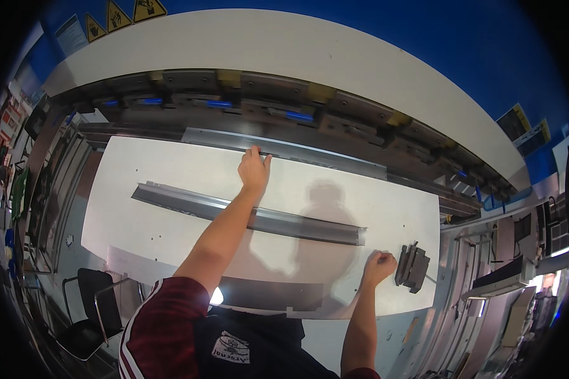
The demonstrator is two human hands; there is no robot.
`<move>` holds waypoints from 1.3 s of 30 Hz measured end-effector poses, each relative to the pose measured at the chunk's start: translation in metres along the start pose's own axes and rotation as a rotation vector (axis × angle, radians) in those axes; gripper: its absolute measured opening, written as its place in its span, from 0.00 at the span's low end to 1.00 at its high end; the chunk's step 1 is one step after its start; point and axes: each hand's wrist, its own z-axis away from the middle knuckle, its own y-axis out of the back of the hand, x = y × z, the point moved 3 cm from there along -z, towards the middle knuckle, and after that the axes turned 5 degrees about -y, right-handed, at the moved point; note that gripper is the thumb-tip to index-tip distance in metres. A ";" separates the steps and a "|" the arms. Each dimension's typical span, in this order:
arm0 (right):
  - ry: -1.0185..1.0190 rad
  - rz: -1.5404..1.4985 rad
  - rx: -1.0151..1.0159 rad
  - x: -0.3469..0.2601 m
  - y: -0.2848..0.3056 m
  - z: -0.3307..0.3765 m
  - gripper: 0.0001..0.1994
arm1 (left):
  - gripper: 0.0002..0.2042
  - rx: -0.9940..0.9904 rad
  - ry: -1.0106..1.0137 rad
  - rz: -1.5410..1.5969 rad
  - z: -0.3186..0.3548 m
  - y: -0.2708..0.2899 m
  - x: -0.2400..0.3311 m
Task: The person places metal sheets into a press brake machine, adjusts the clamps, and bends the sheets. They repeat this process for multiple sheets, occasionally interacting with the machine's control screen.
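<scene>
A long grey sheet-metal strip (335, 163) lies along the far edge of the white table, under the tool row of a large press brake. My left hand (254, 172) reaches forward to its near edge, fingertips on the metal and thumb to the right. Below that, a bent metal profile (297, 226) lies slantwise on the table, partly hidden by my left forearm. My right hand (379, 268) is curled closed over the right part of the table. Whatever its fingers may hold is hidden. Just right of it sits a small stack of dark metal pieces (413, 268).
The press brake's clamps (281, 95) with blue parts span the far side, beneath a pale beam (335, 50). A flat grey sheet (272, 293) lies at the white table's (117, 202) near edge. A black chair (98, 297) stands at lower left.
</scene>
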 end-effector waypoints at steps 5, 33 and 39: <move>0.014 0.012 0.006 0.002 -0.001 0.000 0.09 | 0.15 0.000 -0.010 0.014 -0.001 0.000 0.001; -0.004 -0.015 -0.008 0.007 -0.001 0.000 0.08 | 0.21 0.010 0.136 0.004 -0.017 0.032 -0.039; -0.038 -0.025 -0.048 0.008 -0.002 -0.001 0.08 | 0.21 0.048 0.096 0.008 -0.017 0.031 -0.039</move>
